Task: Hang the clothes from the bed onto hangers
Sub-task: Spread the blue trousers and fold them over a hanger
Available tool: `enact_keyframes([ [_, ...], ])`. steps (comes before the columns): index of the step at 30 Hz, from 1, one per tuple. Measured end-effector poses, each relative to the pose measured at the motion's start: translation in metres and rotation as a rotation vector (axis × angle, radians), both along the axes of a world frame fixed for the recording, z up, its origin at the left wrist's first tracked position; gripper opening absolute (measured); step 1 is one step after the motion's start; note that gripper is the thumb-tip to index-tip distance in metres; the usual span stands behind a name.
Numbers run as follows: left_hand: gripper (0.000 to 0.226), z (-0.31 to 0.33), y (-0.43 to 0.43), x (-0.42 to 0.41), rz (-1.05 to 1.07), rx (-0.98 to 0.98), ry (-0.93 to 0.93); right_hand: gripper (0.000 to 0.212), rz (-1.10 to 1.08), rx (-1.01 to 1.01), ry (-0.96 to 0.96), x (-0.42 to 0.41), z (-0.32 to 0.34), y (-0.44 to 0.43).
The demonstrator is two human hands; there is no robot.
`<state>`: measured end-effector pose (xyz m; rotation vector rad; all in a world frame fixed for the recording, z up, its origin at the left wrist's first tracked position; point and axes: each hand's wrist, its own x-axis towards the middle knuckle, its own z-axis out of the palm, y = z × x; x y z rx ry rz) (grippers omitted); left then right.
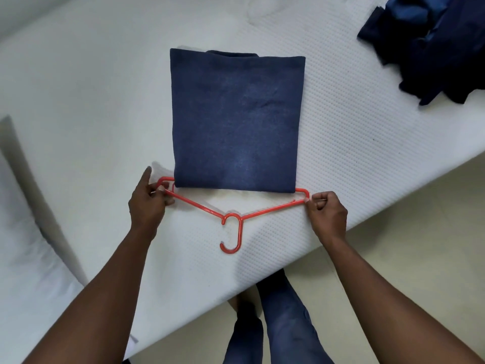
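A folded dark blue garment point(236, 122) lies flat on the white bed point(341, 143). An orange plastic hanger point(231, 219) lies at its near edge, hook pointing toward me, with its bottom bar hidden under the garment's fold. My left hand point(148, 200) pinches the hanger's left end. My right hand point(326, 210) pinches the right end, fingers curled round the corner.
A heap of dark blue clothes point(433, 48) lies at the bed's far right. The bed's edge runs diagonally at the lower right, with pale floor point(420, 232) beyond it. My legs in blue jeans point(283, 324) stand beside the bed. A white pillow point(23, 271) lies at the left.
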<state>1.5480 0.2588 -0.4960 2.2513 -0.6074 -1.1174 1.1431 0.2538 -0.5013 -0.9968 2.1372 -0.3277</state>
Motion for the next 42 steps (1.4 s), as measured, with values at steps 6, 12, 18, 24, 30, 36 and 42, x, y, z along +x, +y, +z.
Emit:
enact_keyframes([
  [6,0.064,0.010,0.053,-0.028,-0.135,0.025,-0.152,0.009,0.595,-0.203,-0.010,0.065,0.019,0.047],
  [12,0.071,0.012,0.136,-0.054,-0.556,0.180,-0.227,0.042,1.116,0.060,0.019,0.127,0.003,0.108],
  [18,0.063,0.013,0.136,-0.035,-0.833,0.289,-0.276,0.031,1.002,0.119,0.063,0.140,0.002,0.126],
  [24,0.052,0.081,0.081,-0.022,-0.849,0.240,-0.312,0.009,0.893,0.016,0.026,0.141,0.071,0.119],
  [30,0.043,0.214,0.047,-0.025,-0.920,0.009,-0.412,0.008,0.725,-0.287,0.206,0.144,0.193,0.077],
  [36,0.032,0.373,0.021,-0.032,-0.995,-0.261,-0.589,0.015,0.619,-0.432,0.284,0.131,0.373,0.007],
  [42,0.032,0.522,0.010,-0.069,-0.997,-0.469,-0.618,0.010,0.684,-0.535,0.361,0.089,0.553,-0.007],
])
